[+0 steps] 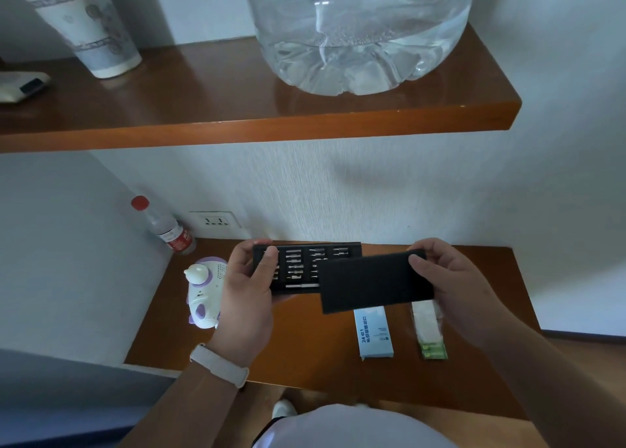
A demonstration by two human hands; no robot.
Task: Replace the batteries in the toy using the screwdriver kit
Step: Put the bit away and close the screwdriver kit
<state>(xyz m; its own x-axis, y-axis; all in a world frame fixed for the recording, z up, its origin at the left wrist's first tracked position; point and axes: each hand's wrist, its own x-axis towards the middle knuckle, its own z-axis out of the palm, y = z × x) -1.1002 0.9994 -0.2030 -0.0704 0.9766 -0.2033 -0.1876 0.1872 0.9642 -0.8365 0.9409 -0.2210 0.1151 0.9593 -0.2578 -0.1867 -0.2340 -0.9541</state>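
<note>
My left hand (249, 288) grips the left end of the black screwdriver kit tray (298, 264), whose rows of silver bits show. My right hand (450, 278) holds the kit's black sleeve cover (372, 283) by its right end, slid off and overlapping the tray's lower right corner. Both are held above the lower wooden shelf (305, 356). The white and purple toy (205, 291) lies on that shelf left of my left hand. A pack of batteries (430, 332) in clear and green wrapping lies on the shelf below my right hand.
A white and blue box (374, 334) lies beside the batteries. A red-capped bottle (166, 225) leans in the back left corner near a wall socket (215, 222). The upper shelf (257, 125) carries a large water jug (355, 34) and a paper cup (88, 23).
</note>
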